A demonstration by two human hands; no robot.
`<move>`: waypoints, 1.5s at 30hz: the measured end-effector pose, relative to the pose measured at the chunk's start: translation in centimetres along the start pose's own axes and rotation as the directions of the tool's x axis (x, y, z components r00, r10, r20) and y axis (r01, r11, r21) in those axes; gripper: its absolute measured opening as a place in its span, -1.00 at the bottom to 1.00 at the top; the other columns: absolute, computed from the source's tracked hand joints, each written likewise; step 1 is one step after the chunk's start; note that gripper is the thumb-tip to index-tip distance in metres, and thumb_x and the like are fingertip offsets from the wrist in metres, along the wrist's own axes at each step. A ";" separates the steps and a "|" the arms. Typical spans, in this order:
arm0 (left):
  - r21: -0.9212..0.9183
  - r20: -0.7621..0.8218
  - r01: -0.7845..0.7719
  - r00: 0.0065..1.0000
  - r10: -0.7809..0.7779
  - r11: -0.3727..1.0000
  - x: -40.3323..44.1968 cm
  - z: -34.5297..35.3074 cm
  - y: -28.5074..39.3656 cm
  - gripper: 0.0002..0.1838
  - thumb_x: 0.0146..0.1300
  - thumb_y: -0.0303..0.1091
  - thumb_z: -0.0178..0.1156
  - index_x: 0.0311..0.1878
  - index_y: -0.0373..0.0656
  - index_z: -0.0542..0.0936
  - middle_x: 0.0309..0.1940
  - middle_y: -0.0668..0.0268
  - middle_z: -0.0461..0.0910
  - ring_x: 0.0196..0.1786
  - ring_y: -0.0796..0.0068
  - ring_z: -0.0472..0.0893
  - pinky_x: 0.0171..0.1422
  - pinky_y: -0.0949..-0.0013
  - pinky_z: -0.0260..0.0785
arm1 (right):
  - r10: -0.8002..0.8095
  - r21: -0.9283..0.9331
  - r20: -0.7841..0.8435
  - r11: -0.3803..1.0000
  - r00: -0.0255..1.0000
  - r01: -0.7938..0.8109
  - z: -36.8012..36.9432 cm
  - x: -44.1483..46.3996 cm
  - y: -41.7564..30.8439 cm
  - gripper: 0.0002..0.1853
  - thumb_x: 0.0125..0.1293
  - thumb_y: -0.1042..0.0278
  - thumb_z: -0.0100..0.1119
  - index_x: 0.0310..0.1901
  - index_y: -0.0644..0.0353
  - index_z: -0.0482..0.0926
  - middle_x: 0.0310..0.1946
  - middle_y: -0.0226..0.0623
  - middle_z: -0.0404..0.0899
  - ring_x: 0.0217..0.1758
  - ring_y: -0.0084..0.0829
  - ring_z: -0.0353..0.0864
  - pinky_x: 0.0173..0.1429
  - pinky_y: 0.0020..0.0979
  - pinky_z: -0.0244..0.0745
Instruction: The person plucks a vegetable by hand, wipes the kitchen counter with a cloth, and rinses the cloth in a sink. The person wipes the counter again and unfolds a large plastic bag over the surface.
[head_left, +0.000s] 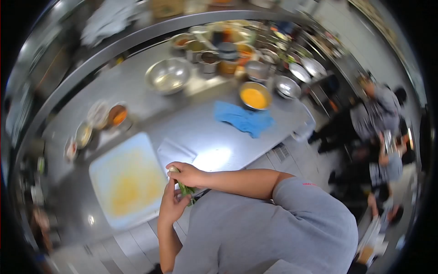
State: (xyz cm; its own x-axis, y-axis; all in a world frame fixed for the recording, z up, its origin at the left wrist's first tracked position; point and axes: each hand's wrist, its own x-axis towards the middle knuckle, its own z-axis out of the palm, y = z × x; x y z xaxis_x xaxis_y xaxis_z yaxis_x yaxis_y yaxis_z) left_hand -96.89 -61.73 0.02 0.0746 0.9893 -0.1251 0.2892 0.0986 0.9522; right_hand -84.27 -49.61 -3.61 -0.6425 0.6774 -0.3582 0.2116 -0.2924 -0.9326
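Close in front of my body, my right hand (186, 175) is closed around a bunch of leafy greens (185, 189). Its pale stem end pokes out at the thumb side, and dark green leaves hang below. My left hand (172, 204) meets it from underneath, fingers pressed against the same bunch. The exact kind of vegetable is too small to make out. Just left of both hands lies a white cutting board (102, 182), stained yellow-orange over its middle. A flat whitish sheet or cloth (175, 150) rests on the steel table (200, 123) behind my hands.
A blue cloth (244, 118) lies near a bowl of yellow liquid (254, 97). Steel bowls, including a large one (168, 75), and several sauce containers (209, 59) line the back. Small containers (119, 114) stand beyond the board. Other people (374, 114) stand at the right.
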 end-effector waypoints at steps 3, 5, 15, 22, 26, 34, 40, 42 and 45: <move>-0.223 0.106 0.104 0.991 -0.082 0.969 1.0 1.8 -1.4 -0.19 0.40 -0.48 0.26 0.64 -0.23 0.13 0.40 0.09 0.43 0.21 0.37 0.58 0.16 0.31 0.56 | -0.035 0.030 -0.223 0.999 0.974 0.043 -3.9 -3.1 0.8 -0.60 0.55 0.20 0.16 0.29 0.22 0.48 -0.01 -0.20 0.65 0.04 -0.39 0.64 0.17 -0.33 0.54; -0.192 0.125 0.114 0.988 -0.091 0.975 2.9 3.4 -2.2 -0.21 0.45 -0.47 0.23 0.66 -0.21 0.11 0.39 0.12 0.44 0.18 0.42 0.59 0.15 0.32 0.59 | 0.051 0.351 -0.237 0.936 0.970 0.036 -7.0 -5.5 1.5 -0.66 0.58 0.23 0.14 0.26 0.17 0.45 -0.06 -0.23 0.63 0.02 -0.40 0.63 0.14 -0.33 0.56; -0.150 0.264 0.226 0.947 -0.182 0.963 9.7 17.2 4.8 -0.71 0.63 -0.22 0.07 0.05 -0.24 0.64 -0.41 0.47 0.58 -0.39 0.63 0.48 -0.29 0.45 0.34 | -0.580 -0.648 -0.382 0.723 0.720 0.239 -19.5 -15.6 2.8 -0.68 0.38 0.02 0.30 -0.21 0.15 0.60 -0.41 -0.09 0.57 -0.28 -0.18 0.63 -0.16 -0.18 0.54; 0.254 0.237 -0.328 0.933 0.270 0.910 14.1 32.0 13.2 -0.72 0.60 -0.26 0.07 -0.04 -0.29 0.65 -0.46 0.33 0.57 -0.42 0.58 0.46 -0.30 0.37 0.36 | 0.122 0.269 -0.321 0.963 0.939 -0.033 -32.7 -23.7 6.7 -0.51 0.52 -0.09 0.05 -0.44 0.14 0.57 -0.72 -0.42 0.36 -0.69 -0.51 0.31 -0.57 -0.34 0.24; 0.181 0.376 -0.518 0.822 0.428 0.836 18.2 40.5 17.0 -0.72 0.60 -0.26 0.08 -0.05 -0.28 0.67 -0.37 0.22 0.67 -0.38 0.47 0.56 -0.24 0.31 0.43 | 0.077 0.799 0.347 0.498 0.935 -0.338 -40.7 -28.4 10.6 -0.54 0.49 -0.13 0.04 -0.53 -0.06 0.39 -0.70 -0.62 0.11 -0.69 -0.63 0.05 -0.58 -0.50 -0.06; -0.043 0.741 0.235 0.659 -0.126 0.971 21.0 48.1 17.3 -0.73 0.58 -0.24 0.12 -0.03 -0.25 0.67 -0.35 0.18 0.69 -0.26 0.33 0.67 -0.12 0.26 0.48 | -0.454 -0.350 -0.089 0.847 0.886 0.399 -50.4 -38.9 7.6 -0.62 0.41 0.02 0.14 -0.35 0.20 0.67 -0.56 -0.18 0.59 -0.55 -0.30 0.55 -0.39 -0.24 0.47; 0.352 0.657 -0.574 0.714 0.241 0.739 25.4 42.0 25.7 -0.81 0.53 -0.30 0.13 -0.12 -0.17 0.67 -0.23 0.02 0.68 -0.18 0.01 0.67 -0.07 0.14 0.50 | -0.274 -0.733 -0.163 0.677 0.948 0.070 -57.4 -47.6 9.8 -0.67 0.32 0.03 0.26 -0.34 0.18 0.69 -0.35 -0.06 0.71 -0.29 0.02 0.67 -0.15 -0.08 0.56; 0.455 0.288 -0.506 0.862 0.417 0.733 25.9 40.4 26.9 -0.78 0.59 -0.27 0.08 -0.05 -0.19 0.64 -0.22 0.13 0.69 -0.15 0.18 0.69 -0.04 0.19 0.50 | -0.470 -0.732 -0.500 0.679 0.727 -0.065 -59.2 -51.4 10.0 -0.75 0.31 0.12 0.31 -0.30 0.14 0.67 -0.35 -0.11 0.68 -0.24 -0.01 0.66 -0.08 -0.10 0.56; 0.023 -0.321 -0.664 0.703 0.635 0.747 24.7 43.3 31.3 -0.74 0.64 -0.24 0.04 0.01 -0.24 0.59 -0.17 0.27 0.62 -0.13 0.46 0.56 0.03 0.37 0.45 | -0.748 -0.747 -0.663 0.656 0.045 -0.105 -60.3 -55.2 7.0 -0.77 0.34 0.24 0.37 -0.11 0.16 0.60 -0.20 -0.11 0.64 -0.12 -0.04 0.65 0.02 -0.11 0.53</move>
State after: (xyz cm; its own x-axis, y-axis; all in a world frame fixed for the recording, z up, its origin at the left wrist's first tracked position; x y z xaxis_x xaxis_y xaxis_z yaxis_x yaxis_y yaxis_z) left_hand -44.65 -38.87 14.62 -0.0704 0.7925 0.6058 0.1885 -0.5858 0.7882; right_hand -2.96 -48.37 6.90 0.3008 0.6966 0.6514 0.7569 0.2412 -0.6074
